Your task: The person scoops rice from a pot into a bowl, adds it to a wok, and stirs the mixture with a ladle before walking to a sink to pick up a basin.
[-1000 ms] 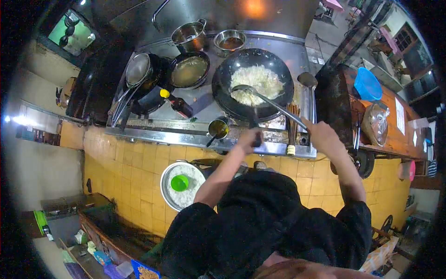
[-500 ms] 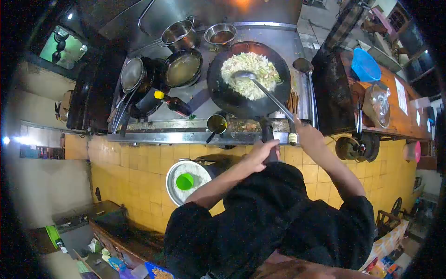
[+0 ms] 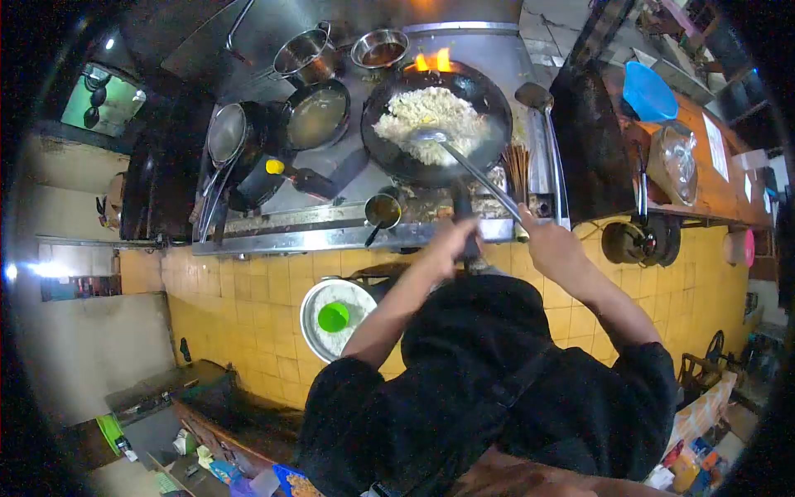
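A black wok (image 3: pixel 389 161) sits on the stove, tilted a little, with pale fried rice (image 3: pixel 439 116) in it. My left hand (image 3: pixel 454 243) is closed around the wok's dark handle and looks slightly blurred. In my right hand (image 3: pixel 546 242) I grip the end of a long metal ladle (image 3: pixel 484 178); its bowl rests in the rice. Orange flames (image 3: pixel 433 60) rise at the wok's far rim. Beside the wok, to its right, lies a bundle of thin brown sticks (image 3: pixel 518 170).
Left of the wok are a pan of liquid (image 3: pixel 318 120), a pot (image 3: pixel 306 56), a steel bowl (image 3: pixel 380 50), a strainer (image 3: pixel 226 134), a yellow-capped bottle (image 3: pixel 310 182) and a small pot (image 3: pixel 383 209). A rice pot (image 3: pixel 311 331) with a green cup (image 3: pixel 333 316) stands below. A spatula (image 3: pixel 535 97) lies right.
The wok has shifted slightly away and left, and the rice has moved within it. Flames have appeared at its far rim. My left hand has moved forward with the handle.
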Demonstrator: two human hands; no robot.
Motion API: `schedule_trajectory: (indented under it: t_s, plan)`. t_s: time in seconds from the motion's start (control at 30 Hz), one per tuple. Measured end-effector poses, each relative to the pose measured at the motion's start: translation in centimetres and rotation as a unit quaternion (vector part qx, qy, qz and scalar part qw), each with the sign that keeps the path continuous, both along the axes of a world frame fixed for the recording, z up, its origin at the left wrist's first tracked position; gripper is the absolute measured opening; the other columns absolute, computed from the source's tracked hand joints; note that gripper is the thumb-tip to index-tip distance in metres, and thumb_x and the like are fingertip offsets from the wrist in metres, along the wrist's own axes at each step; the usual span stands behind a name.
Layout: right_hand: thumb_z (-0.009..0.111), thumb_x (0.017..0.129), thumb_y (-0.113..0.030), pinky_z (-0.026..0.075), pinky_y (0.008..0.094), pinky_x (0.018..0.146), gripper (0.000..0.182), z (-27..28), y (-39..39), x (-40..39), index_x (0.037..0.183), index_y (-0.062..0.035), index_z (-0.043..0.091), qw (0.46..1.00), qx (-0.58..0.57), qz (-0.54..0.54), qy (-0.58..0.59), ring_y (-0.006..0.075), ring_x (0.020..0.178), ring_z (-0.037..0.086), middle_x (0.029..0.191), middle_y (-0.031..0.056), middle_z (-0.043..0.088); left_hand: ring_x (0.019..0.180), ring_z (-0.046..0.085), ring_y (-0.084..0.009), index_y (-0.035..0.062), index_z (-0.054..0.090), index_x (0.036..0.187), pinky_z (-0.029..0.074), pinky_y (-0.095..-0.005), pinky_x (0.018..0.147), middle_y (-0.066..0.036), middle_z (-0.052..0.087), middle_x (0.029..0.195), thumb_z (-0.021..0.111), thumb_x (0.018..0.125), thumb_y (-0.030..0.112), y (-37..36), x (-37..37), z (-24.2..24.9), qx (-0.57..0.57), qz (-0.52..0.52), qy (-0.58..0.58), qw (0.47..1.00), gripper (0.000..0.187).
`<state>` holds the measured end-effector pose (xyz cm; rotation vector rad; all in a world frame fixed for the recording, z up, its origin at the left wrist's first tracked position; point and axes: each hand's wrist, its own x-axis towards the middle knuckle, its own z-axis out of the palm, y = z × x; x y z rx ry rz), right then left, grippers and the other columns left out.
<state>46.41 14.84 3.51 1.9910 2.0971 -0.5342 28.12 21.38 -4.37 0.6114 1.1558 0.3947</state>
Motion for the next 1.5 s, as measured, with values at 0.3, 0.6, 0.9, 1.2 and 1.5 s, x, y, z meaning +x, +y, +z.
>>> schedule_trajectory:
  t_s: [0.3, 0.6, 0.9, 1.2, 1.5]
  plan:
    - [0.044, 0.077, -0.003, 0.049, 0.0468, 0.062, 0.059, -3.1, 0.9, -0.5, 0.134, -0.0064, 0.028, 0.999, 0.013, -0.045, 0.002, 0.0355, 0.069, 0.062, 0.076, 0.0219, 0.061, 0.050, 0.052, -0.0160, 0.0026, 0.053, 0.074, 0.043, -0.0307, 0.046, -0.006, 0.053, 0.059, 0.060, 0.078, 0.014, -3.5, 0.8, -1.5, -0.012, 0.021, -0.101, 0.995, 0.013]
    - [0.043, 0.078, -0.003, 0.050, 0.0452, 0.060, 0.057, -4.0, 1.5, -1.2, 0.133, -0.0046, 0.029, 0.998, 0.036, -0.052, 0.000, 0.0348, 0.069, 0.062, 0.076, 0.0214, 0.061, 0.048, 0.052, -0.0154, 0.0028, 0.053, 0.071, 0.042, -0.0288, 0.047, -0.006, 0.053, 0.057, 0.055, 0.078, 0.016, -0.9, 0.9, -2.7, -0.007, 0.129, -0.035, 0.991, 0.015]
    - [0.040, 0.080, -0.004, 0.050, 0.0445, 0.058, 0.053, -3.9, 0.1, -0.7, 0.132, -0.0038, 0.032, 0.998, 0.054, -0.018, -0.021, 0.0340, 0.065, 0.062, 0.076, 0.0205, 0.061, 0.049, 0.051, -0.0134, 0.0054, 0.055, 0.067, 0.043, -0.0286, 0.049, -0.005, 0.052, 0.057, 0.056, 0.083, 0.022, 5.1, -1.7, -6.5, 0.020, 0.087, -0.155, 0.984, 0.023]
    - [0.044, 0.077, -0.004, 0.048, 0.0476, 0.059, 0.057, -1.9, 0.8, 0.8, 0.132, -0.0100, 0.033, 0.996, 0.082, -0.010, 0.030, 0.0385, 0.066, 0.060, 0.071, 0.0239, 0.058, 0.049, 0.053, -0.0149, 0.0047, 0.054, 0.072, 0.044, -0.0292, 0.047, -0.004, 0.055, 0.060, 0.056, 0.083, 0.026, 3.6, -1.5, -4.3, 0.002, 0.035, -0.089, 0.995, 0.024]
    - [0.053, 0.078, -0.014, 0.047, 0.0452, 0.063, 0.045, 0.3, 3.1, 3.8, 0.121, -0.0092, 0.045, 0.984, 0.145, -0.096, 0.045, 0.0392, 0.075, 0.058, 0.090, 0.0213, 0.056, 0.050, 0.053, -0.0167, 0.0043, 0.048, 0.085, 0.045, -0.0322, 0.044, -0.006, 0.053, 0.062, 0.054, 0.084, 0.019, -0.3, -1.3, -2.9, -0.026, 0.044, -0.091, 0.995, 0.016]
